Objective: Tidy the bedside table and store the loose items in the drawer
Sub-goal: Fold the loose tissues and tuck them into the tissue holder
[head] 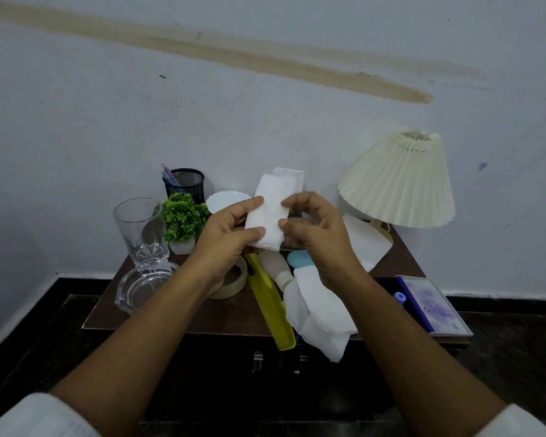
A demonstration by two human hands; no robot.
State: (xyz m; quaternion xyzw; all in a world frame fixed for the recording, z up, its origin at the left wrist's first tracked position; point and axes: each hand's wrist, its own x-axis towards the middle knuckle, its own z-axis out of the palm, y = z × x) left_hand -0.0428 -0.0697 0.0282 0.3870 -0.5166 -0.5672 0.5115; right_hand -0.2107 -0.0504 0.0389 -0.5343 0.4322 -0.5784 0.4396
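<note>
Above the brown bedside table (183, 313) I hold a folded white tissue (273, 203) upright. My left hand (224, 234) pinches its left edge and my right hand (312, 228) grips its right edge. A second crumpled tissue (319, 316) lies at the table's front. Beside it lie a yellow comb (270, 304), a roll of tape (237, 282), a beige bottle (276, 266) and a light blue object (300, 258). Another white sheet (364, 241) rests by the lamp. Drawer handles (257, 361) show on the dark front below, and the drawer looks closed.
On the left stand a tall glass (139, 228), a clear glass dish (142, 288), a small green plant (183, 219), a black mesh pen holder (185, 182) and a white scalloped bowl (224, 200). A pleated lamp (397, 181) fills the right; a purple box (432, 304) sits at the right edge.
</note>
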